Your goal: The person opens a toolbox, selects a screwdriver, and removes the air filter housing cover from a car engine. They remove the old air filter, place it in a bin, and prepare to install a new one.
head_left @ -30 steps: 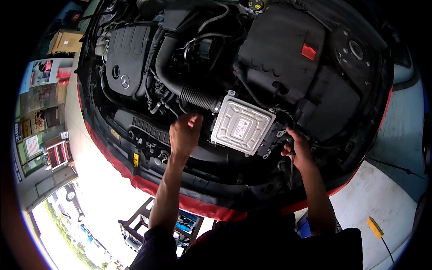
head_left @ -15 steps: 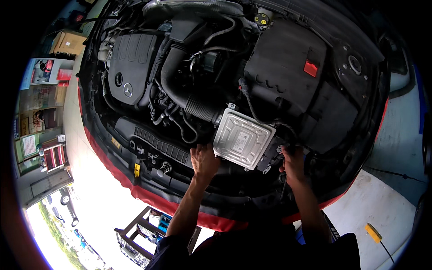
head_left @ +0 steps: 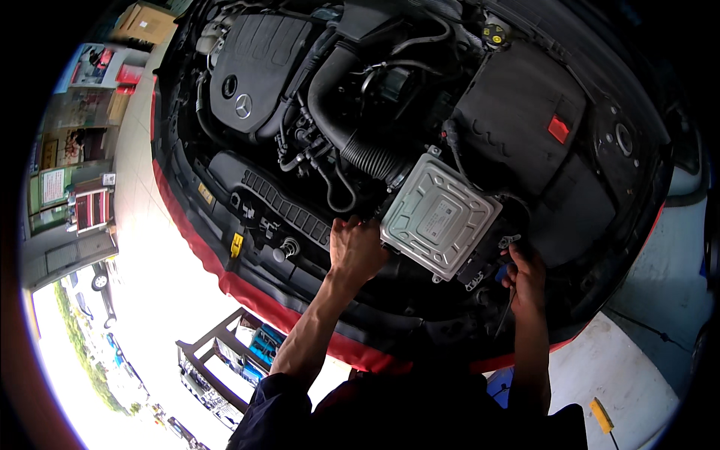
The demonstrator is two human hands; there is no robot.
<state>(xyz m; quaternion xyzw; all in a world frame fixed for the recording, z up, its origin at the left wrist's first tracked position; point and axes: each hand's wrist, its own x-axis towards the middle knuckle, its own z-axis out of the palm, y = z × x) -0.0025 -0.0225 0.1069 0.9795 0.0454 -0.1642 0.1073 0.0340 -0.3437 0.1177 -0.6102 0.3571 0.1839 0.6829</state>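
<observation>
A silver metal control unit (head_left: 441,216) with a ribbed lid and a label sits in the engine bay. My left hand (head_left: 358,251) is closed, knuckles up, beside the unit's left corner; its fingertips are hidden. At the unit's right side my right hand (head_left: 525,279) is closed with a thin dark rod (head_left: 505,315) sticking out below it, like a tool's shaft. Just above those fingers is a small light-coloured connector piece (head_left: 509,241). Another pale connector part (head_left: 475,281) shows at the unit's lower right corner. A black cable (head_left: 463,169) runs behind the unit.
A ribbed black air hose (head_left: 373,159) meets the unit's upper left. Around it are the engine cover (head_left: 259,71), a large black box cover (head_left: 517,112) with a red flap, and the red front edge (head_left: 281,310). A tool cart (head_left: 225,352) stands at lower left.
The whole view has shifted, so the engine bay sits farther right and slightly higher. My right hand has drawn a little down from the small connector piece. My left hand stays by the unit's corner.
</observation>
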